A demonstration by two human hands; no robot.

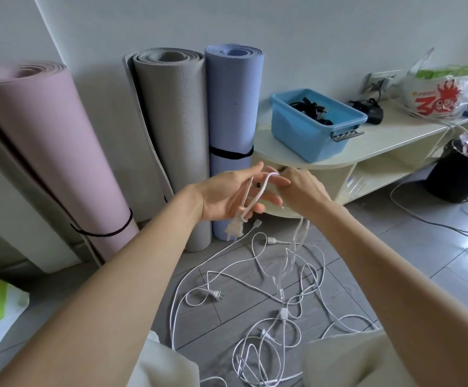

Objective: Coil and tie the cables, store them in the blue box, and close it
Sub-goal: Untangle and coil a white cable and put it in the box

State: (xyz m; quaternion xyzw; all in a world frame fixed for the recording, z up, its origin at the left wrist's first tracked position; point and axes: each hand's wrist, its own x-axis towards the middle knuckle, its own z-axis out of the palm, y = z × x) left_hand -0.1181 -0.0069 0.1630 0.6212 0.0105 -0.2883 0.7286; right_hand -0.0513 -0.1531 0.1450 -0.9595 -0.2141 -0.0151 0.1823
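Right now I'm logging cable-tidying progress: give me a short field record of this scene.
left hand: fingers spread, white cable looped over them, plug dangling below
right hand: grips the cable beside the left fingers
loose cables: tangled on the floor
blue box: open on the low shelf, dark cables inside
lid: not in view
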